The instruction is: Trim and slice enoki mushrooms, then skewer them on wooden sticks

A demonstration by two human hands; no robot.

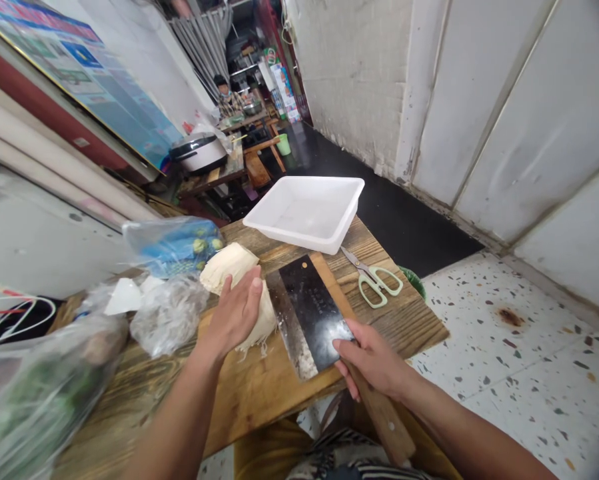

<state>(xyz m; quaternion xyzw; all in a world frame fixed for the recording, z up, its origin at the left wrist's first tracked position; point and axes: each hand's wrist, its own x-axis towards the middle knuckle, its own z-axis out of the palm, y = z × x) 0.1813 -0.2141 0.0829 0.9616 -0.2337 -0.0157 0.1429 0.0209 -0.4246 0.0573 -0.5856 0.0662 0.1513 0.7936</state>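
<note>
My right hand [372, 360] grips the wooden handle of a broad steel cleaver [304, 313], whose blade lies flat and dark over a wooden chopping board [259, 393]. My left hand [234, 317] is pressed around a pale, fibrous chunk of peeled food [226, 263], possibly a bamboo shoot. Ragged white strands hang from its lower end [259, 333] beside the blade. The hand hides the chunk's middle.
A white plastic tray [304, 210] and pale green-handled scissors [374, 280] lie at the far end of the wooden table [404, 320]. Plastic bags [169, 313] crowd the left. Beyond stand a rice cooker [199, 152] and a distant person [224, 93]. A terrazzo floor [504, 373] lies right.
</note>
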